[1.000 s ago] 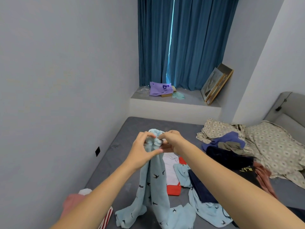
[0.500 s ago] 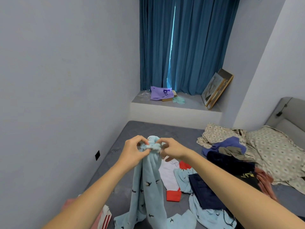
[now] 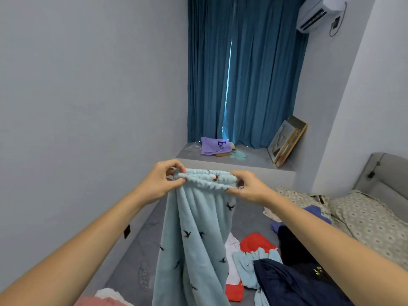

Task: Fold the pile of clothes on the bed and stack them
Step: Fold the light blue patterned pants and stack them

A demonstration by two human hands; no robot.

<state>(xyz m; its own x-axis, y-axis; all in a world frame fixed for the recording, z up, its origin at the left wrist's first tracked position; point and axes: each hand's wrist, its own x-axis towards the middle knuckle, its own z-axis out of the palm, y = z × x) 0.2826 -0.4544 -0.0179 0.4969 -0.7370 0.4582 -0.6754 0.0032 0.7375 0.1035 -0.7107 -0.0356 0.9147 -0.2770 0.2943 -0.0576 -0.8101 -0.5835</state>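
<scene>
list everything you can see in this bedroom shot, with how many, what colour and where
Pyjama trousers: 1, light blue with dark birds, held up by the waistband, hanging over the bed.
Bed: 1, grey, below the hands.
Loose clothes: several, navy, black, red, white, light blue, heaped on the bed at right.
Patterned bedding: 1, beige, far right.
Pink and white garments: bottom edge, count unclear.
Curtains: blue, behind the window ledge.
Purple bag: 1, on the ledge.
Picture frames: leaning on the ledge at right, count unclear.
Air conditioner: 1, white, top right.
Left hand: grip on the waistband's left end.
Right hand: grip on its right end.
</scene>
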